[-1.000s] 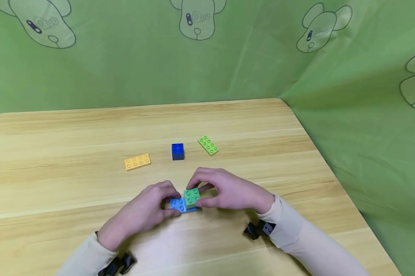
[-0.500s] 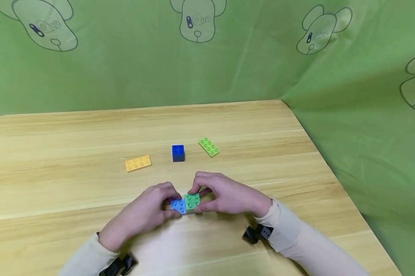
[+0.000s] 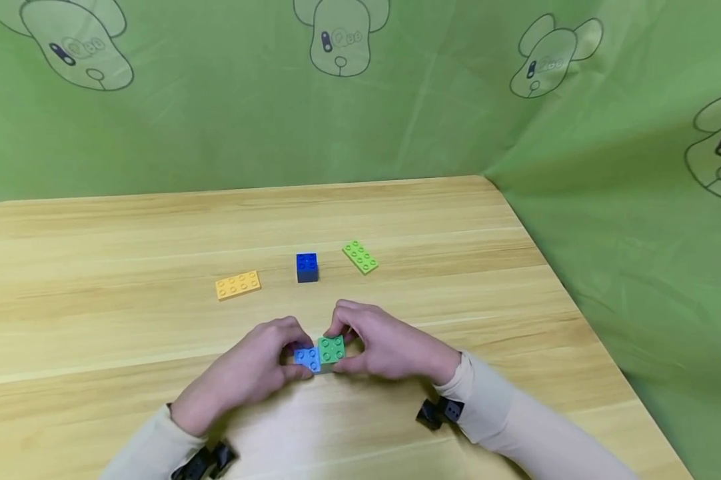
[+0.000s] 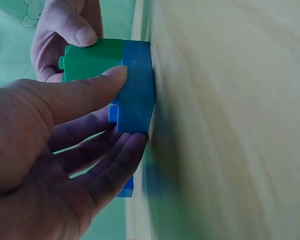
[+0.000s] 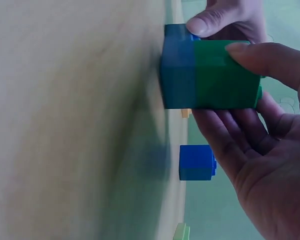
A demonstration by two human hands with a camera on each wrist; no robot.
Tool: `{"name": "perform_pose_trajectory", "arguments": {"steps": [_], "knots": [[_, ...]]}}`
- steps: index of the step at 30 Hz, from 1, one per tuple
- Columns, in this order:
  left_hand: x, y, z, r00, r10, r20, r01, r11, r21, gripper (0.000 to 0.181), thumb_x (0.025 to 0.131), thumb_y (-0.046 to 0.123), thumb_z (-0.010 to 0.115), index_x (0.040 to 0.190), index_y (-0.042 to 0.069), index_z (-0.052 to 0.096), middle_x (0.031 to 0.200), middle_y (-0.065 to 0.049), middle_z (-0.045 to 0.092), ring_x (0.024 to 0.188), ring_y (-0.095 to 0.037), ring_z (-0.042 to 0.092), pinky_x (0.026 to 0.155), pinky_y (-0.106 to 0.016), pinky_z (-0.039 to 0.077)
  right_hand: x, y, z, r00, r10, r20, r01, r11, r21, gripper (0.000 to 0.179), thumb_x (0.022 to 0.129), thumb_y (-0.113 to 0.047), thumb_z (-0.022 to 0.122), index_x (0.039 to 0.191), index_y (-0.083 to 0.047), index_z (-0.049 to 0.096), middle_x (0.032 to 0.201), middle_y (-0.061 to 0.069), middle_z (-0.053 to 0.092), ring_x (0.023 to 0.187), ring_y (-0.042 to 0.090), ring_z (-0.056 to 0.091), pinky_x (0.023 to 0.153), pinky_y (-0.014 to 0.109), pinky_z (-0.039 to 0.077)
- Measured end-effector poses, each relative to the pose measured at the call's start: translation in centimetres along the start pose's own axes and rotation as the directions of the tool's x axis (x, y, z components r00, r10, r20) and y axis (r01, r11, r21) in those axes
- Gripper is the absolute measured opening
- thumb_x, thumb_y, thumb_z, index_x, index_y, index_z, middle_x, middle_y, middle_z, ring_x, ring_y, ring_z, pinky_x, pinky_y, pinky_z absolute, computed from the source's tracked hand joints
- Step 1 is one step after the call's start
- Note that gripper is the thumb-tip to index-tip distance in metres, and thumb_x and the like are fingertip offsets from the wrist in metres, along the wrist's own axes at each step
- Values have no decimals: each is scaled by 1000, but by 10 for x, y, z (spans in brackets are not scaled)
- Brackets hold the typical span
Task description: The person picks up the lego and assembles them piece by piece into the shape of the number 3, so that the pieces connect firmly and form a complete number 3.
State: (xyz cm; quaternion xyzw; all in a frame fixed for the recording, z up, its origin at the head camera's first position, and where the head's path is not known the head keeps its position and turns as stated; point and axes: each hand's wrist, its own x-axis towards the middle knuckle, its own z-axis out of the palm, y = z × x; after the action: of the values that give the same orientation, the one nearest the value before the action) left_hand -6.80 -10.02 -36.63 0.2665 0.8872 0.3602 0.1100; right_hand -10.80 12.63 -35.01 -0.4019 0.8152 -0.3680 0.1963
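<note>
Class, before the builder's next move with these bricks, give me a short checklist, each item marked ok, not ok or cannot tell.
1. Left hand steadies the light blue brick: ok, it pinches its left end.
2. Green brick flush on the light blue brick: ok, no gap shows in the wrist views.
3. The two locked firmly together: cannot tell by sight.
4. Right hand free for another piece: not ok, it pinches the green brick.
5. Dark blue brick, yellow plate and lime plate loose and studs up: ok, they lie apart beyond the hands.
</note>
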Motion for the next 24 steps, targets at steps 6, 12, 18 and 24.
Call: {"name": "perform_pose_trajectory", "arguments": {"steps": [6, 12, 18, 24], "knots": [[0, -1, 0, 1000, -13, 10, 13, 1000, -16, 26, 79, 12, 82, 100, 5, 68, 90, 6, 58, 82, -11, 55, 76, -32, 53, 1, 0, 4, 1000, 28, 0, -28, 999, -26, 34, 79, -10, 83, 98, -14, 54, 101, -6, 56, 94, 8, 58, 83, 26, 53], [1, -2, 1, 1000, 1, 6, -1, 999, -44, 26, 80, 15, 82, 99, 7, 68, 91, 7, 59, 82, -10, 56, 77, -32, 53, -2, 0, 4, 999, 38, -9, -39, 997, -65, 36, 78, -12, 83, 98, -13, 54, 100, -6, 55, 92, 9, 56, 81, 27, 53], [1, -3, -6, 1000, -8, 3, 9, 999, -49, 31, 83, 24, 80, 106, 6, 69, 96, 5, 63, 86, -11, 59, 80, -32, 54, -3, 0, 5, 999, 43, -13, -44, 994, -103, 36, 79, -15, 84, 98, -14, 53, 97, -8, 53, 89, 12, 55, 77, 27, 52], [-5, -11, -32, 992, -8, -123, 0, 998, -59, 29, 89, 23, 75, 111, 5, 69, 101, -1, 67, 95, -19, 63, 87, -38, 54, -1, -1, 5, 999, 54, -3, -54, 993, -106, 35, 79, -16, 83, 99, -15, 53, 95, -9, 53, 86, 14, 54, 72, 24, 50]]}}
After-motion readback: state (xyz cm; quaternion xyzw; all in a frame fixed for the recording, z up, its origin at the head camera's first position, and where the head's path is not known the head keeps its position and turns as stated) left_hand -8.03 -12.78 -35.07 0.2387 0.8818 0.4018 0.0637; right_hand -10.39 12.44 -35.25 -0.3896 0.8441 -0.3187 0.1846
